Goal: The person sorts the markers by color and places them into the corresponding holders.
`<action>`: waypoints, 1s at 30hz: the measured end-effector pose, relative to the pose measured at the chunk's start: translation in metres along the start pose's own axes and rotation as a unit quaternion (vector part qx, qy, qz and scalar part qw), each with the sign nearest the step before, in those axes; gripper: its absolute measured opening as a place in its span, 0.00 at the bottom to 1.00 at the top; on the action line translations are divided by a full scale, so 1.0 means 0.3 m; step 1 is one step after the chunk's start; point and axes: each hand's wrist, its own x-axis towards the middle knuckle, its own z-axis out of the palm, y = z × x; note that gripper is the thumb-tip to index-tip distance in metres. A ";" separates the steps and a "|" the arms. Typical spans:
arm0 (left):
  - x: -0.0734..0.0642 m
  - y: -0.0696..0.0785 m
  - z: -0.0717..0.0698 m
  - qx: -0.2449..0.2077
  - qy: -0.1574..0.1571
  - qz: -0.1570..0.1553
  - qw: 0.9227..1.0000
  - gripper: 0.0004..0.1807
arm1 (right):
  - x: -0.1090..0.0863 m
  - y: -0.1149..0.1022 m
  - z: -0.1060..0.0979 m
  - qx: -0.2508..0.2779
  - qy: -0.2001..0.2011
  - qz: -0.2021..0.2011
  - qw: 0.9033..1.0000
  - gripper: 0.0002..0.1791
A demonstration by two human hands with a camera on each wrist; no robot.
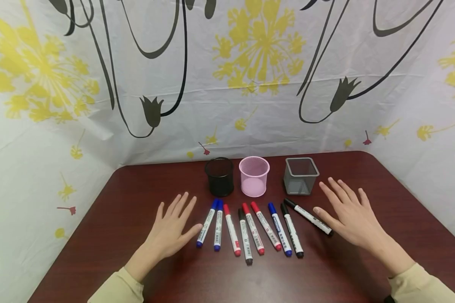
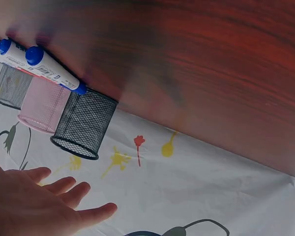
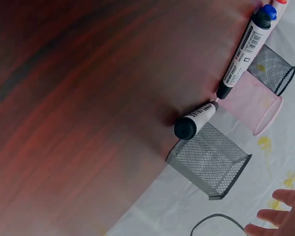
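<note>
My left hand [image 1: 170,233] is spread flat, palm down, left of a row of markers, its thumb closest to a blue marker [image 1: 207,223]. On the other side my right hand [image 1: 350,214] is spread the same way, its thumb overlapping a slanted black marker [image 1: 309,216] in the head view. Neither hand holds anything. Between them lie several capped markers, among them a second blue one [image 1: 218,225], a red one [image 1: 232,230] and a black one [image 1: 245,237]. In the right wrist view the fingers [image 3: 285,196] show at the lower right corner.
Behind the markers stand a round black mesh cup [image 1: 220,179], a round pink mesh cup [image 1: 254,176] and a square grey mesh cup [image 1: 301,176]. The dark red-brown table [image 1: 136,185] ends against a white cloth [image 1: 197,105] printed with flowers.
</note>
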 end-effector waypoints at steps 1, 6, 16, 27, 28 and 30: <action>0.001 0.000 -0.002 0.000 0.001 0.000 1.000 0.40 | 0.002 -0.001 -0.002 0.000 0.000 -0.001 1.000 0.36; 0.006 -0.003 -0.010 0.004 0.016 0.009 1.000 0.40 | 0.012 -0.003 -0.008 0.001 0.002 -0.004 1.000 0.36; 0.060 -0.021 -0.039 0.007 0.114 0.070 0.991 0.39 | 0.036 -0.016 -0.018 0.015 0.040 -0.013 0.999 0.34; 0.175 -0.031 -0.080 -0.034 0.191 0.110 0.975 0.37 | 0.104 -0.065 -0.037 0.028 0.125 -0.057 0.990 0.28; 0.186 -0.033 -0.083 -0.033 0.191 0.109 0.975 0.37 | 0.110 -0.071 -0.037 0.030 0.126 -0.059 0.990 0.28; 0.209 -0.035 -0.088 -0.033 0.190 0.108 0.975 0.37 | 0.123 -0.085 -0.038 0.034 0.129 -0.066 0.989 0.27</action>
